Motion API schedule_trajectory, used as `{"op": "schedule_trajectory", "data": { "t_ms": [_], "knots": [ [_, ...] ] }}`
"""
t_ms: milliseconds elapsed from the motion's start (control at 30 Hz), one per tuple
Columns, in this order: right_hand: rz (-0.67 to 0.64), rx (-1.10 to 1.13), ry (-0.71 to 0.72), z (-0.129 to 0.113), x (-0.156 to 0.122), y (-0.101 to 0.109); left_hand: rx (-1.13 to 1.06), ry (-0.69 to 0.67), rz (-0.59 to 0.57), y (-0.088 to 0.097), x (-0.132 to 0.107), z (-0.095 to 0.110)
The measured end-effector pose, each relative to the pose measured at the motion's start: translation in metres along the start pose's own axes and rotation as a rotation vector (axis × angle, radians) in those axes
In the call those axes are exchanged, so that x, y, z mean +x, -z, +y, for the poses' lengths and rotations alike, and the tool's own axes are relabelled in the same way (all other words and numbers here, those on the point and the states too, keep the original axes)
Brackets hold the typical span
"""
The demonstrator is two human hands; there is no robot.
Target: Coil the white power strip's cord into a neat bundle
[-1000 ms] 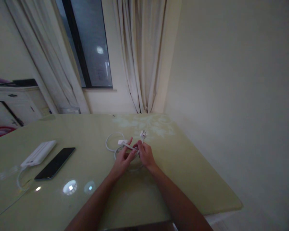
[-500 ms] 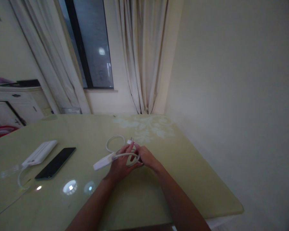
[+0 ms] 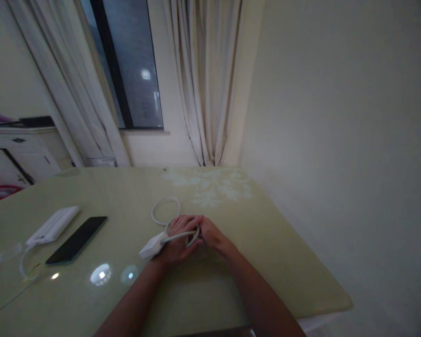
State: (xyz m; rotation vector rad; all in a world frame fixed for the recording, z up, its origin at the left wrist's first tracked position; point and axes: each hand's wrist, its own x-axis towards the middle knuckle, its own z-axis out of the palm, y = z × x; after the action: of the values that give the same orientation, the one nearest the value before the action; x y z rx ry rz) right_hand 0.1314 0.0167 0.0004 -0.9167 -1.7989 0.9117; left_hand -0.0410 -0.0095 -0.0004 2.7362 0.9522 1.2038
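- The white cable (image 3: 177, 235) is clasped at the middle of the table (image 3: 252, 262) by the left hand (image 3: 175, 248), fingers closed around it.
- It is seemingly pinched by the right hand (image 3: 210, 235) too.
- 1 loop is seen lying just behind.

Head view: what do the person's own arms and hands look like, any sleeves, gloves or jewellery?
Both are bare. The left hand and right hand wear no gloves, and no ring shows in the dim light. The left forearm and right forearm run uncovered to the picture's bottom edge: no sleeve, watch or band is visible on either.
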Motion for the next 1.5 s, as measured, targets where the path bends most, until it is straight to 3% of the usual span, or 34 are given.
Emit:
{"op": "schedule_trajectory", "data": {
  "t_ms": [67,133,233,333,533,667,733,833,967,1067,1167,1300,1400,1500],
  "knots": [
    [0.005,-0.035,0.005,-0.005,-0.002,0.001,0.008,0.08,0.067,0.002,0.0,0.001],
    [0.009,-0.05,0.068,-0.016,-0.004,0.002,0.026,0.191,0.224,0.004,0.0,0.0],
    [0.168,-0.142,0.239,-0.03,-0.007,0.001,0.009,0.358,0.502,0.01,-0.002,-0.004],
    [0.276,-0.286,0.314,-0.032,-0.01,-0.008,-0.066,0.438,0.697,0.014,-0.001,-0.005],
    [-0.021,-0.498,0.396,-0.024,-0.016,-0.027,-0.286,0.529,0.862,0.014,0.006,-0.002],
    [-0.078,-0.545,0.324,-0.027,-0.016,-0.033,-0.465,0.661,0.991,0.02,0.013,-0.002],
    [-0.047,-0.508,0.237,-0.028,-0.015,-0.036,-0.443,0.714,0.969,0.023,0.015,-0.001],
    [0.035,-0.371,0.131,-0.027,-0.013,-0.04,-0.411,0.748,0.809,0.022,0.014,0.0],
    [0.129,-0.253,0.084,-0.024,-0.012,-0.037,-0.556,0.682,0.658,0.012,0.009,0.001],
    [0.126,-0.235,0.061,-0.023,-0.011,-0.032,-0.774,0.662,0.65,0.006,0.009,0.001],
    [0.066,-0.158,0.042,-0.021,-0.009,-0.027,-1.025,0.76,0.553,0.005,0.012,0.001],
    [0.093,0.03,0.019,-0.016,-0.001,-0.022,-1.023,0.725,0.405,0.007,0.015,-0.003],
    [0.138,0.056,-0.001,-0.015,0.005,-0.015,-0.974,0.746,0.436,0.009,0.016,-0.007],
    [0.006,0.171,-0.082,-0.02,0.009,-0.005,-1.04,0.844,0.591,0.01,0.017,-0.01]
  ]
}}
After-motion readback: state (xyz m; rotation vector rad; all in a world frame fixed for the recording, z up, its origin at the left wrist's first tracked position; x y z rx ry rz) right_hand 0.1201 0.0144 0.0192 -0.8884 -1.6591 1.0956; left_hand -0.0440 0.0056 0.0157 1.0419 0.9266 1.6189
